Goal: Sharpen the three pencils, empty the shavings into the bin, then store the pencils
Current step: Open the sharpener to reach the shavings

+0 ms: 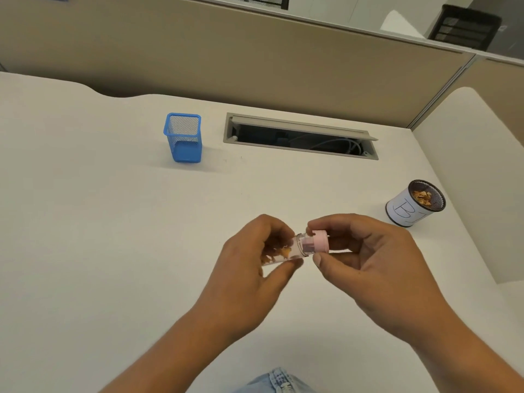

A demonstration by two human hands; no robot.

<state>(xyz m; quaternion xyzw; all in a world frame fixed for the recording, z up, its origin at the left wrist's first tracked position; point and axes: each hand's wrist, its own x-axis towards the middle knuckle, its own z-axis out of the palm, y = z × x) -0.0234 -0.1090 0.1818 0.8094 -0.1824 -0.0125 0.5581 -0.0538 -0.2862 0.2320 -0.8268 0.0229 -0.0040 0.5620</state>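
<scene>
Both hands on the sharpener, held above the desk near its front edge. Left hand wraps the clear tube, thumb under, fingers over; orange shavings visible inside it. Right hand pinches the pink cap between thumb and forefinger. Cap sits at the tube's right end, a short clear neck showing between them; can't tell if it's fully seated or partly off. Sharpener lies roughly horizontal, cap end to the right.

Bin: round mesh cup wrapped in white paper with a handwritten letter, to the right and a bit beyond the hands, near the desk's right edge. Shavings already in it.

Blue mesh holder: square, upright, far left of centre, well apart from the hands. Looks empty.

Cable slot in the desk just right of the holder, lid up, cables inside.

Pencils not in view.
</scene>
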